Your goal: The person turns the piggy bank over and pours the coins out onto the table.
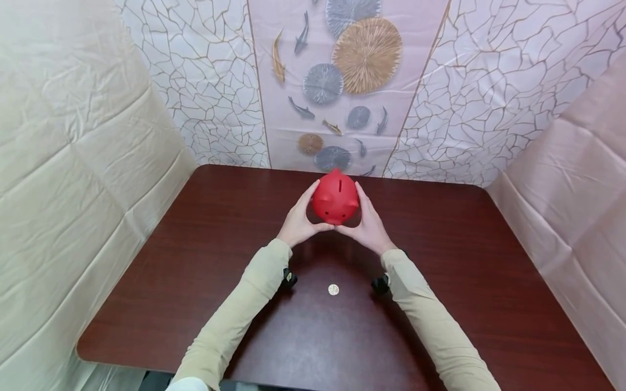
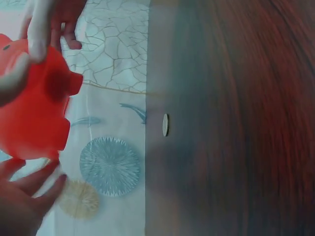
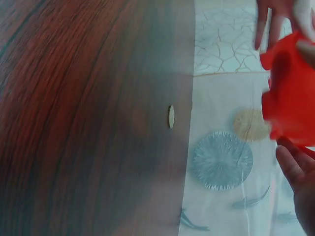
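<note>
A red piggy bank (image 1: 335, 198) is held up off the table between both hands, its coin slot on top and its face toward the head camera. My left hand (image 1: 298, 221) grips its left side, thumb beneath the snout. On the other side my right hand (image 1: 368, 227) grips it the same way, and the thumbs meet or nearly meet in front. Stubby feet of the piggy bank (image 2: 34, 113) show free of any surface in the left wrist view. A round coin (image 1: 333, 290) lies on the table between the forearms.
The dark reddish-brown wooden table (image 1: 195, 282) has rounded corners. A patterned cloth (image 1: 220, 81) hangs behind its far edge, and pale padded-looking drapes (image 1: 98, 163) stand along the left and right sides.
</note>
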`<move>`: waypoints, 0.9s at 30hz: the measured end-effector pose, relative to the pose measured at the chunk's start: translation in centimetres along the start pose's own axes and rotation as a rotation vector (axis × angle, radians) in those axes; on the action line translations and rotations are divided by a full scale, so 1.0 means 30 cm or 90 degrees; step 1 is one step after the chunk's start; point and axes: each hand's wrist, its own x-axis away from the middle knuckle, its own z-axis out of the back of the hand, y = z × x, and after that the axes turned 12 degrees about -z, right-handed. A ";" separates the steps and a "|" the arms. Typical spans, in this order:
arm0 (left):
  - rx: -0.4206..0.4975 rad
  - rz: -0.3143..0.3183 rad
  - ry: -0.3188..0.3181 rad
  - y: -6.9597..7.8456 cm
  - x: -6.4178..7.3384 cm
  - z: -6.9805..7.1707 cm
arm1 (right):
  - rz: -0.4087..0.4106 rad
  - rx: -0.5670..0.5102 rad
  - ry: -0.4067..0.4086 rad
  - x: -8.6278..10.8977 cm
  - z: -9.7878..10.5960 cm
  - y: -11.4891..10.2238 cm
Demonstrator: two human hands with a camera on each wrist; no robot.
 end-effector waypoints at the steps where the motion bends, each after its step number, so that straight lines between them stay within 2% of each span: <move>1: 0.013 0.009 -0.008 -0.001 0.001 -0.001 | -0.017 -0.004 -0.010 0.002 0.004 0.003; 4: 0.048 0.050 -0.025 -0.006 0.005 -0.010 | -0.068 -0.007 -0.027 0.011 0.013 0.007; 7: 0.044 0.116 -0.027 -0.004 0.011 -0.019 | -0.126 0.017 -0.039 0.021 0.019 -0.002; 10: 0.000 0.180 -0.023 0.012 0.010 -0.021 | -0.185 0.056 -0.057 0.022 0.028 -0.022; 13: -0.060 0.214 -0.025 0.041 -0.006 -0.017 | -0.224 0.094 -0.081 0.014 0.044 -0.048; 19: -0.165 0.264 -0.053 0.109 -0.042 0.001 | -0.251 0.141 -0.135 -0.010 0.083 -0.106; 22: -0.210 0.272 -0.043 0.127 -0.055 0.006 | -0.254 0.151 -0.149 -0.017 0.099 -0.129; 27: -0.221 0.277 -0.035 0.131 -0.064 0.003 | -0.256 0.180 -0.151 -0.022 0.112 -0.141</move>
